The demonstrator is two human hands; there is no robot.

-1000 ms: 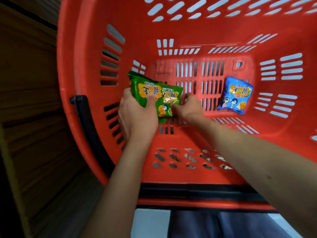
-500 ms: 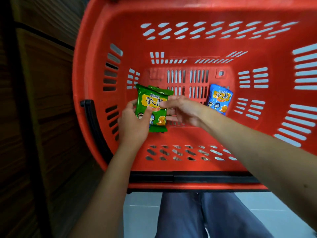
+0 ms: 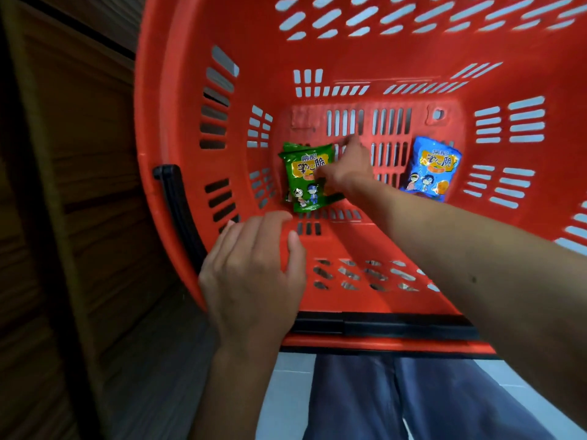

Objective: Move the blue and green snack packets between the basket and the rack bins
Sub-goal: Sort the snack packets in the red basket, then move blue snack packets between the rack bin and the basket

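Left hand (image 3: pixel 254 274) has let go and pulled back, loosely curled, empty. Right hand (image 3: pixel 346 166) lies on the green packets (image 3: pixel 305 182); whether it grips, cannot tell.

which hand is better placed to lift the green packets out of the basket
Right. The right hand is on the green packets on the basket floor, though whether its grip has closed is unclear. The left hand holds nothing, near the front wall, apart from them.
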